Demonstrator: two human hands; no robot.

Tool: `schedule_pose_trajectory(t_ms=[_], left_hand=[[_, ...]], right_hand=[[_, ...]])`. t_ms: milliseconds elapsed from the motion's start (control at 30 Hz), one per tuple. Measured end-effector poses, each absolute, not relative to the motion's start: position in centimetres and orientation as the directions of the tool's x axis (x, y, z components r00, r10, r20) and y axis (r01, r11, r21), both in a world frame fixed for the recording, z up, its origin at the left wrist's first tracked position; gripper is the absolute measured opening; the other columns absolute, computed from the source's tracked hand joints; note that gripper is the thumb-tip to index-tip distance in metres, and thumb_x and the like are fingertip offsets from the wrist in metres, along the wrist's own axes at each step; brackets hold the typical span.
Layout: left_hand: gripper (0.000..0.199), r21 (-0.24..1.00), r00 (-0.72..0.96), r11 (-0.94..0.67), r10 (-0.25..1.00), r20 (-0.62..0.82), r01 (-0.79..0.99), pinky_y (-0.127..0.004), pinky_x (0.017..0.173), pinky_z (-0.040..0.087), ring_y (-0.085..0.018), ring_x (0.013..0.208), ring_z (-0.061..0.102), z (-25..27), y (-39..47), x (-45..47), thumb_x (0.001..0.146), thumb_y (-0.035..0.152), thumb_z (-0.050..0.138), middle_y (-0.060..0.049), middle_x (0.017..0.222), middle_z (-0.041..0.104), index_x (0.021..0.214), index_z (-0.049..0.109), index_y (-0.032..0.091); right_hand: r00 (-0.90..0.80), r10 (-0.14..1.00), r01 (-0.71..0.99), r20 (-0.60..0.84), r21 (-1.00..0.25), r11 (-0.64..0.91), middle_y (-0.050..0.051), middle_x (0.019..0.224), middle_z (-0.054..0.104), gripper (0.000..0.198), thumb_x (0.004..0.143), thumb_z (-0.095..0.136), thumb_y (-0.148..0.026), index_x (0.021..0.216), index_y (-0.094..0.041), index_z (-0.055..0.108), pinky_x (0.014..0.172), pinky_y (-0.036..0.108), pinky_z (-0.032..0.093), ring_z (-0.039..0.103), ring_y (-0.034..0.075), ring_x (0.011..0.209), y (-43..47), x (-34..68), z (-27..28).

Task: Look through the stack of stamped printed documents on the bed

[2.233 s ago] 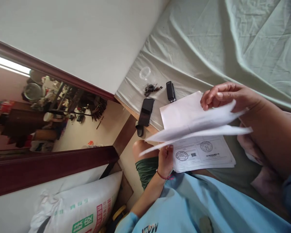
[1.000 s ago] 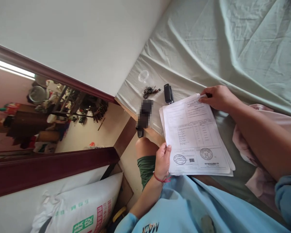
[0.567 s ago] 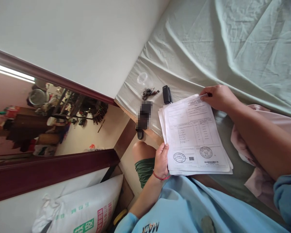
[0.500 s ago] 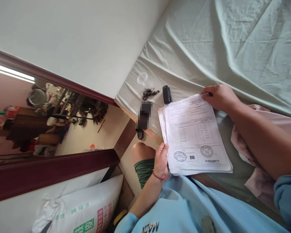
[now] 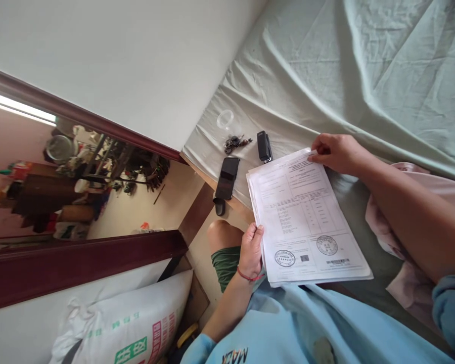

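Note:
A stack of printed papers (image 5: pixel 303 217) with two round ink stamps near its lower edge lies tilted over my lap and the bed edge. My left hand (image 5: pixel 251 252), a red string at the wrist, grips the stack's left edge, thumb on top. At the top right corner, my right hand (image 5: pixel 335 151) pinches the papers between thumb and curled fingers. Just beyond the top edge sits a black stapler (image 5: pixel 264 146). Left of the papers lies a dark smartphone (image 5: pixel 227 178), with a bunch of keys (image 5: pixel 235 143) above it.
A clear plastic cup (image 5: pixel 225 120) lies near the keys. The bed (image 5: pixel 311 81) has a wrinkled pale green sheet, with pink cloth (image 5: pixel 382 222) beside my right forearm. A white wall stands at left, and a full white sack (image 5: pixel 136 318) leans at lower left.
The papers' edges have been drawn closer together, and the stack's lower right corner has shifted down and right. My right hand has moved slightly left along the top corner.

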State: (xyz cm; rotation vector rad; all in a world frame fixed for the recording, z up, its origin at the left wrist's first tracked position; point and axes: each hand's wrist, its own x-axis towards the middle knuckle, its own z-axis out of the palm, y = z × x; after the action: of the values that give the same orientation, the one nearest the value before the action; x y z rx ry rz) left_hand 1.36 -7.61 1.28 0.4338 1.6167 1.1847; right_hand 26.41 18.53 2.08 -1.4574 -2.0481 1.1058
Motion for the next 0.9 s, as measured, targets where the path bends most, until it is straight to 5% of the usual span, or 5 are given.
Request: schedule_pose_trajectory(t_ms=[167, 433, 667, 900], left_hand=[[0.052, 0.847, -0.399, 0.425, 0.751, -0.526, -0.318, -0.036, 0.092, 0.060, -0.020, 0.088, 0.076, 1.04, -7.14, 1.52, 0.072, 0.059, 0.096, -0.002, 0.094, 0.081, 0.093, 0.070, 0.019], [0.054, 0.854, -0.453, 0.382, 0.729, -0.513, -0.353, -0.033, 0.088, 0.059, -0.016, 0.080, 0.073, 1.01, -6.89, 2.08, 0.068, 0.058, 0.099, 0.003, 0.084, 0.078, 0.090, 0.067, 0.020], [0.057, 0.859, -0.449, 0.415, 0.733, -0.510, -0.299, -0.035, 0.086, 0.061, -0.022, 0.085, 0.078, 1.62, -7.30, 1.93, 0.073, 0.068, 0.092, -0.004, 0.087, 0.082, 0.094, 0.075, 0.017], [0.054, 0.839, -0.403, 0.417, 0.742, -0.536, -0.349, -0.042, 0.095, 0.062, -0.031, 0.098, 0.082, 1.68, -6.80, 2.23, 0.067, 0.053, 0.097, -0.009, 0.094, 0.086, 0.101, 0.080, 0.015]], right_hand=[[-0.390, 0.920, 0.571, -0.036, -0.793, 0.211, 0.008, 0.103, 0.072, 0.013, 0.084, 0.073, -0.036, 0.085, -0.026, 0.066, 0.088, 0.040, 0.051, 0.064, 0.023, 0.086, 18.53, 26.71, 2.87], [-0.262, 0.961, 0.433, -0.084, -0.900, 0.040, 0.003, 0.075, 0.066, 0.011, 0.093, 0.064, -0.036, 0.091, -0.027, 0.059, 0.077, 0.039, 0.050, 0.060, 0.023, 0.078, 18.52, 27.09, 2.74], [-0.338, 0.935, 0.357, -0.105, -0.934, 0.024, 0.009, 0.087, 0.076, 0.018, 0.091, 0.069, -0.045, 0.091, -0.027, 0.065, 0.082, 0.045, 0.053, 0.066, 0.026, 0.084, 18.41, 26.96, 2.22], [-0.315, 0.949, 0.372, -0.020, -0.923, 0.104, 0.005, 0.081, 0.070, 0.015, 0.091, 0.064, -0.037, 0.091, -0.023, 0.070, 0.078, 0.039, 0.048, 0.060, 0.021, 0.077, 18.53, 26.88, 2.34]])
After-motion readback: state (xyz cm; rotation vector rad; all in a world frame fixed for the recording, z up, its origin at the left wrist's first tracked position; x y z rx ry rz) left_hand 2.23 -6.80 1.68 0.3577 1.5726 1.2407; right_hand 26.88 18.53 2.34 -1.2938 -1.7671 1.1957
